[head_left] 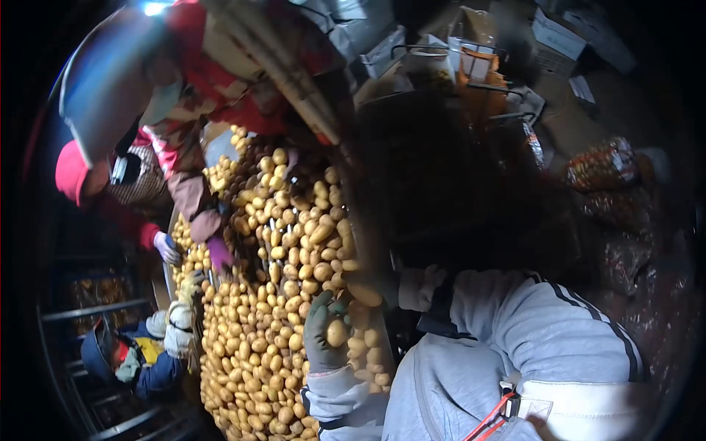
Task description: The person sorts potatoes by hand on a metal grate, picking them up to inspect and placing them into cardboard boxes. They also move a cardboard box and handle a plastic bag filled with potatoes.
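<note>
My left hand [323,334], in a grey-green glove, is over the right side of a long heap of potatoes [254,353]. Its fingers curl round a potato [336,333]. My right hand [384,285], dark and smeared by motion, reaches in from the right at the heap's edge. A larger blurred potato [365,295] lies right beside its fingertips; whether the hand grips it is unclear. More potatoes [371,356] sit between my left hand and the edge.
Across the heap, a person's purple glove [220,253], another's pale glove [167,248] and a third person's light sleeve [179,331] are close to the potatoes. Cardboard boxes [559,33], an orange bag [482,73] and filled clear bags [603,167] stand at the right.
</note>
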A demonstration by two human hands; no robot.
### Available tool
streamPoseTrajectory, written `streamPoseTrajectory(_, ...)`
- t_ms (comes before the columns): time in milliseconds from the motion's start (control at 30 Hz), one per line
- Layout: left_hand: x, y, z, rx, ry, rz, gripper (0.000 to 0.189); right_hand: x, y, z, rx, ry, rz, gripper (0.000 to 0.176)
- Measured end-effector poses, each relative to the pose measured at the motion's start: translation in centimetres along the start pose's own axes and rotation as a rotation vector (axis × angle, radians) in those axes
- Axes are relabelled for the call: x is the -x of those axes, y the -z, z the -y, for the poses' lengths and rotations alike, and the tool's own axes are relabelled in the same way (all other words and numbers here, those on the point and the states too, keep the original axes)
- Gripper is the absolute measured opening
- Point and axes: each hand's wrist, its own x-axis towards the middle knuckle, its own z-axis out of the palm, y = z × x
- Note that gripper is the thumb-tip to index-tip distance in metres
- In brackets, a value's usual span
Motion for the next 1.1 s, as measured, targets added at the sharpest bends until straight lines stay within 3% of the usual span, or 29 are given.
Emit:
streamPoseTrajectory(133, -1.3, 1.5, 1.5, -0.193, -0.043, 0.034, 0.045, 5.9, 4.8, 3.6, -0.040, 0.059, -0.141, 0.050)
streamPoseTrajectory(167, -1.2, 1.4, 1.8, -0.517, -0.170, 0.072, 0.046, 8.0, 6.1, 4.6, -0.051, 0.081, -0.187, 0.051)
streamPoseTrajectory(200, -1.4, 1.5, 2.2, -0.496, -0.147, 0.065, 0.044, 10.2, 7.7, 5.6, -0.061, 0.103, -0.241, 0.052)
streamPoseTrajectory(267, -1.5, 1.7, 2.9, -0.131, 0.056, 0.015, 0.044, 14.7, 10.5, 7.5, -0.076, 0.158, -0.341, 0.055)
streamPoseTrajectory(367, -0.8, 1.3, 4.2, -0.337, -0.013, 0.010, 0.040, 22.1, 14.8, 10.9, -0.072, 0.274, -0.480, 0.062)
streamPoseTrajectory(467, -1.2, 1.9, 4.6, -0.034, 0.193, -0.006, 0.040, 29.8, 15.9, 15.4, -0.051, 0.454, -0.628, 0.066)
streamPoseTrajectory(533, -1.6, 0.2, 4.3, 0.080, 0.275, -0.101, 0.037, 36.5, 22.2, 18.2, -0.055, 0.332, -0.617, 0.058)
streamPoseTrajectory(567, -1.9, -0.6, 4.4, 0.086, 0.279, -0.114, 0.036, 39.0, 26.0, 18.5, 0.568, 0.503, -0.918, 0.047)
streamPoseTrajectory(633, -3.3, -0.6, 5.2, 0.183, 0.299, -0.065, 0.036, 41.4, 26.2, 20.0, 1.487, 0.245, -1.344, 0.030)
streamPoseTrajectory(667, -4.5, -0.5, 5.9, 0.261, 0.312, -0.018, 0.037, 41.1, 26.3, 20.0, 0.850, 0.578, -1.236, 0.031)
streamPoseTrajectory(733, -7.0, 3.1, 8.7, 0.336, 0.281, 0.124, 0.042, 37.6, 21.6, 19.7, 0.382, 0.548, -1.302, 0.030)
streamPoseTrajectory(767, -6.1, 0.9, 7.8, 0.155, 0.154, 0.059, 0.037, 35.3, 19.8, 19.2, 0.285, 0.507, -1.240, 0.031)
streamPoseTrajectory(900, -7.2, -5.6, 4.1, -0.912, -0.333, 0.316, 0.039, 23.8, 12.4, 13.9, 0.295, 0.298, -0.837, 0.033)
streamPoseTrajectory(967, -7.9, -6.5, 4.5, -0.965, -0.419, 0.370, 0.041, 19.2, 8.2, 11.1, 0.331, 0.204, -0.658, 0.034)
streamPoseTrajectory(1033, -8.1, -6.5, 6.0, -0.773, -0.417, 0.374, 0.036, 15.9, 4.9, 9.0, 0.393, 0.140, -0.497, 0.035)
streamPoseTrajectory(1100, -8.2, -6.5, 7.2, -0.855, -0.480, 0.376, 0.053, 13.5, 2.4, 7.4, 0.463, 0.134, -0.380, 0.036)
